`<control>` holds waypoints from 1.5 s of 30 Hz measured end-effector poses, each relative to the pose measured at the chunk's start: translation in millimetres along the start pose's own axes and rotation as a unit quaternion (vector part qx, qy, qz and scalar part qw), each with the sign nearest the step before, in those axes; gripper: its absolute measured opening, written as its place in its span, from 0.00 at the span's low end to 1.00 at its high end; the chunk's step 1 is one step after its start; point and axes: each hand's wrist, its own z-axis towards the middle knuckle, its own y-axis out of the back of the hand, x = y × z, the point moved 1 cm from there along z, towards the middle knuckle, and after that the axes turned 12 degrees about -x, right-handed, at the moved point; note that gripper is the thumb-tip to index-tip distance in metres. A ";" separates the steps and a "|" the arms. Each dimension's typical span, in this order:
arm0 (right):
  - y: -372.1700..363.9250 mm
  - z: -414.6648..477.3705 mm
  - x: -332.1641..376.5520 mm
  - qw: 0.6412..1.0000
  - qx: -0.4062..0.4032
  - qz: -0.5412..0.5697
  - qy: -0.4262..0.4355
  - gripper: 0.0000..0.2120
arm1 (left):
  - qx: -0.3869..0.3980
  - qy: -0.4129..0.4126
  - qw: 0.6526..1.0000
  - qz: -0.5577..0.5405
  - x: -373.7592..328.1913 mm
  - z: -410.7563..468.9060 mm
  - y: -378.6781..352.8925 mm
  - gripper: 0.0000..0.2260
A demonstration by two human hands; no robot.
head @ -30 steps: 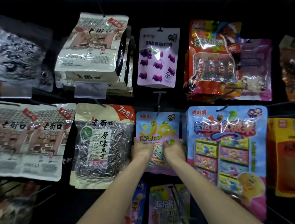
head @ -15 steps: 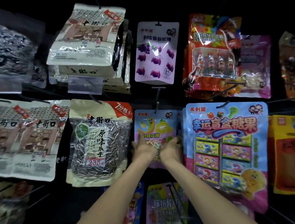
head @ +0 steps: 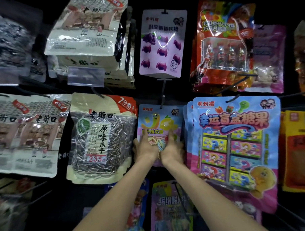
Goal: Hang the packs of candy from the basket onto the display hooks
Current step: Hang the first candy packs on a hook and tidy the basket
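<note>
In the middle of the display rack, second row down, the marshmallow candy pack [head: 158, 119] sits with its top edge right at the tip of the hook [head: 163, 93]. The left hand [head: 144, 148] grips its lower left side and the right hand [head: 172, 149] grips the lower right, fingers reaching up over the front of the pack.

Compared to a second ago, the pack has come up a bit and both hands have slid from its bottom edge to its sides. The top slot looks lined up with the hook end now. Honestly can't tell if the slot is actually threaded on yet, it's too small and dark up there. My guess is this one is nearly hung and just needs a push back along the hook before letting go.

Just beside it on the left is the sunflower seed bag [head: 98, 139], and on the right the big blue blind-box candy pack [head: 234, 145], both close enough to brush against. The grape gummy pack [head: 162, 42] hangs straight above. The basket isn't in view, so no idea how many packs are left.
</note>
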 end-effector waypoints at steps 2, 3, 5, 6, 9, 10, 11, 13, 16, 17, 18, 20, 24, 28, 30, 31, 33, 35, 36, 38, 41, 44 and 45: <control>1.8 1.4 1.2 1.000 0.011 -0.004 0.000 0.37 | 0.004 0.003 1.000 0.000 0.9 3.7 -0.6 0.38; 1.4 2.9 0.4 1.000 0.016 0.002 -0.007 0.37 | 0.008 0.005 1.000 0.003 1.4 5.0 -1.2 0.38; 0.1 6.5 -1.4 0.999 0.019 0.032 -0.036 0.38 | 0.019 0.010 1.000 0.007 0.8 5.9 -1.1 0.39; 0.2 8.3 -1.2 0.997 0.021 0.051 -0.053 0.38 | 0.023 0.010 1.000 0.011 -0.5 5.9 -0.6 0.39; -0.3 12.9 -1.1 0.991 0.018 0.088 -0.096 0.37 | 0.033 0.003 0.999 0.033 -5.1 5.1 0.1 0.39; 0.5 12.5 -0.2 0.991 0.014 0.091 -0.094 0.35 | 0.037 0.000 0.999 0.040 -6.2 4.5 -0.3 0.39; -4.3 13.9 -0.6 0.991 0.006 0.090 -0.097 0.33 | 0.040 -0.002 0.998 0.048 -7.3 2.9 -0.8 0.39; -9.0 8.1 0.8 0.988 -0.018 0.096 -0.118 0.36 | 0.045 -0.002 0.997 0.070 -8.4 0.0 0.2 0.40; -10.8 -1.0 8.8 0.983 -0.016 0.130 -0.127 0.36 | 0.030 -0.015 0.994 0.101 -10.4 -3.9 5.3 0.39; -9.4 -1.8 9.0 0.982 -0.015 0.135 -0.133 0.34 | 0.026 -0.017 0.994 0.105 -12.6 -6.8 8.2 0.38; -7.8 -2.0 10.0 0.982 -0.021 0.140 -0.125 0.33 | 0.022 -0.020 0.994 0.106 -14.7 -8.8 10.7 0.36; -3.7 -4.8 13.7 0.985 -0.016 0.126 -0.119 0.36 | 0.020 -0.023 0.994 0.107 -19.5 -13.4 15.8 0.33; 4.8 -11.5 26.9 0.987 -0.014 0.108 -0.118 0.35 | 0.023 -0.017 0.996 0.079 -25.8 -17.6 25.5 0.30; 20.4 -21.7 32.5 0.998 0.004 0.036 -0.044 0.27 | 0.030 0.000 1.000 0.007 -28.9 -28.1 39.8 0.32; 27.7 -29.3 32.6 0.999 0.034 0.002 0.001 0.30 | 0.023 -0.004 1.000 -0.017 -32.3 -41.4 53.8 0.29; 30.7 -33.2 32.0 0.998 0.043 -0.030 0.024 0.34 | 0.022 -0.009 1.000 -0.014 -34.2 -47.8 60.7 0.26; 34.1 -40.5 29.9 0.997 0.054 -0.051 0.032 0.38 | 0.016 -0.027 1.000 0.003 -35.7 -58.9 74.1 0.22; 43.2 -51.5 32.8 0.997 0.056 -0.031 0.037 0.36 | 0.006 -0.045 0.999 0.002 -38.2 -69.7 88.5 0.19; 49.7 -57.5 34.2 0.998 0.055 -0.013 0.036 0.36 | 0.004 -0.052 0.999 -0.002 -40.3 -75.5 96.5 0.18; 67.3 -69.3 39.0 0.998 0.046 0.020 0.040 0.35 | 0.002 -0.068 0.998 -0.008 -41.6 -85.1 111.6 0.15; 96.8 -87.2 45.7 0.995 0.036 0.058 0.068 0.31 | 0.000 -0.105 0.994 -0.025 -44.0 -106.0 136.2 0.11; 132.8 -108.9 49.3 0.989 0.040 0.094 0.103 0.33 | 0.003 -0.169 0.986 -0.005 -48.1 -132.3 158.9 0.12; 145.8 -116.2 48.6 0.988 0.042 0.103 0.111 0.33 | 0.006 -0.192 0.981 0.008 -48.6 -142.0 165.4 0.13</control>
